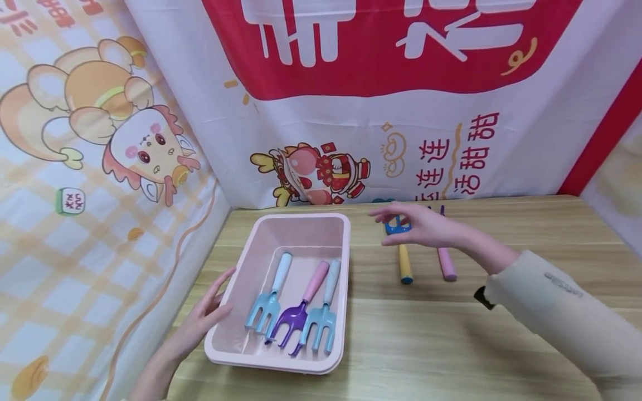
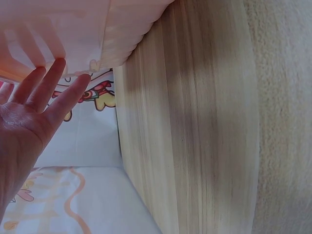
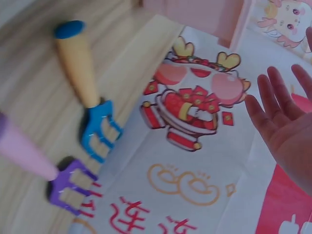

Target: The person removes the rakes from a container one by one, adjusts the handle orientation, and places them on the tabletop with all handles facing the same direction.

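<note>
The left hand (image 1: 203,311) has its fingers spread and lightly extended, touching the outer side of the pink bin (image 1: 301,216); in the head view some fingers partly hide the others, and the left wrist view cuts off the bin at the top. In the bin lie 3 small forks, tines toward the near end: a left light-blue fork (image 1: 270,304), a purple fork (image 1: 297,316) with a pink handle, and a right light-blue fork (image 1: 323,316). Whether the last 2 touch is hard to tell.

The right hand (image 1: 423,224) is raised, fingers extended, thumb apart, gripping nothing. In the head view it covers parts of a blue fork (image 3: 92,100) with a yellow handle and a pink-handled fork (image 3: 39,165), which lie on the table (image 1: 411,340) to the right of the bin; the right wrist view crops the pink handle. A small dark object (image 1: 484,298) at the right cuff is too indistinct to name
</note>
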The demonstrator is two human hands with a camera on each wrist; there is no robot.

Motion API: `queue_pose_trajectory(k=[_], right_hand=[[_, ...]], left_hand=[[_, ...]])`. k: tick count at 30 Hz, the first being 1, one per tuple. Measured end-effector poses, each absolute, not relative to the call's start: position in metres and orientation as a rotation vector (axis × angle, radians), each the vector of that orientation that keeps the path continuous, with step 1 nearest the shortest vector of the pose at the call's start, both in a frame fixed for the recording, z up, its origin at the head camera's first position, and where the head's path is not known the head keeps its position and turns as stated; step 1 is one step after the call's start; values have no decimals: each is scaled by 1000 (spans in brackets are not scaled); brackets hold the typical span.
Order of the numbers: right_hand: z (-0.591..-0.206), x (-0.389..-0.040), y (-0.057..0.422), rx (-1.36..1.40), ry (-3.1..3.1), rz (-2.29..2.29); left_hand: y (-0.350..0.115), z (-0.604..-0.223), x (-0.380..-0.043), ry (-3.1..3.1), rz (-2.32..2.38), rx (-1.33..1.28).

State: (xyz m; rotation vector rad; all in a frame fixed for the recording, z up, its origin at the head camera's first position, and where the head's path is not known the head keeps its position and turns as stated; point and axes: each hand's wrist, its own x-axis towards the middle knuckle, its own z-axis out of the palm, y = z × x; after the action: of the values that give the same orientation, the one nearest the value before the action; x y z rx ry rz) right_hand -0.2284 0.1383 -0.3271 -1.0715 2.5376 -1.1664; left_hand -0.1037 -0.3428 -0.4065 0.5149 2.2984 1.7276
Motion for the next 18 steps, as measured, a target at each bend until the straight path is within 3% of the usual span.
queue_pose_trajectory(k=[18], right_hand=[[-297, -251, 58, -1257, 2305, -951]], left_hand=[[-343, -405, -105, 2292, 1727, 488]])
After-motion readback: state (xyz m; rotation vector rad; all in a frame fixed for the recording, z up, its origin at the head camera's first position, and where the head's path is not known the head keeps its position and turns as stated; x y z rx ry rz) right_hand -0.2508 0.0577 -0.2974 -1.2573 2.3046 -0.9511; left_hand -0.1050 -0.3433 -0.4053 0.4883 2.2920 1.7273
